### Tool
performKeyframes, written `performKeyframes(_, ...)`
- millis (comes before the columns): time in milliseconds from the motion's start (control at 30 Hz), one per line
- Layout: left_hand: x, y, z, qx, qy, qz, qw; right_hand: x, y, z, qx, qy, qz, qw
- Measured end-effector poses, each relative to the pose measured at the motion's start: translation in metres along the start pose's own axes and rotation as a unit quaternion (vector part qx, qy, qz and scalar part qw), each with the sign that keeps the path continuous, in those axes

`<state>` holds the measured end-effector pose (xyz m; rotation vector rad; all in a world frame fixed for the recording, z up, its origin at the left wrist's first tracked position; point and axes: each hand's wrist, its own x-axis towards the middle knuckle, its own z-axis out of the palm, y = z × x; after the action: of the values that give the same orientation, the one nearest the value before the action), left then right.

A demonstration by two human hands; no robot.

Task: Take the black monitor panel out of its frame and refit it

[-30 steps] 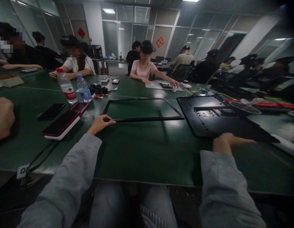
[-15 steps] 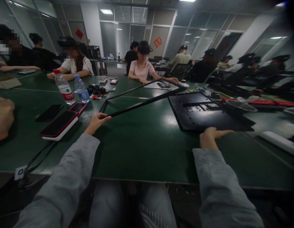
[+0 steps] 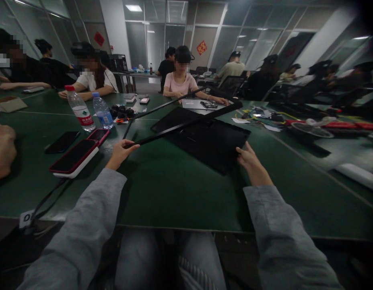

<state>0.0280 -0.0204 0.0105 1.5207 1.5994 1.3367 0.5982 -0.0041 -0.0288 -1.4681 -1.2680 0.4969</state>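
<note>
My left hand (image 3: pixel 121 153) is closed on the near corner of a thin black rectangular frame (image 3: pixel 177 128), which is raised at a tilt above the table. At the right, my right hand (image 3: pixel 251 161) grips the edge of a flat black panel (image 3: pixel 210 149), thumb on its upper face. Part of the panel lies behind the frame's near bar. Whether the panel's far side touches the table I cannot tell.
Left of the frame stand two water bottles (image 3: pixel 82 110), with phones (image 3: pixel 74 155) nearer me. Cables and red parts (image 3: pixel 334 128) lie at the right, near a white bar (image 3: pixel 359 177). A person (image 3: pixel 180 82) sits opposite; another person's hand (image 3: pixel 3 151) rests at far left.
My right hand has closed on the black panel. The panel has moved left from the right side of the table, under the frame. My left hand keeps its hold on the frame.
</note>
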Motion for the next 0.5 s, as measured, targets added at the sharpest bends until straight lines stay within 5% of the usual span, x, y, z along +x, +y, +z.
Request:
performKeyframes(200, 0.004, -0.004, 0.000, 0.050, -0.012, 0.046, 0.998, -0.013, -0.028, -0.001, 0.087, -0.207, 0.111, 0.968)
performKeyframes(267, 0.004, -0.005, 0.000, 0.067, -0.020, 0.057, 0.996, -0.012, -0.027, -0.001, 0.064, -0.218, 0.110, 0.968)
performKeyframes(333, 0.002, -0.005, 0.000, 0.090, -0.026, 0.070, 0.993, -0.008, -0.022, 0.002, 0.008, -0.135, 0.097, 0.986)
performKeyframes(433, -0.003, -0.003, -0.001, 0.120, -0.032, 0.087, 0.988, 0.000, -0.018, 0.005, -0.098, 0.065, 0.050, 0.992)
performKeyframes(500, -0.006, 0.000, 0.000, 0.135, -0.033, 0.094, 0.986, 0.003, -0.021, 0.005, -0.077, 0.127, 0.046, 0.988)
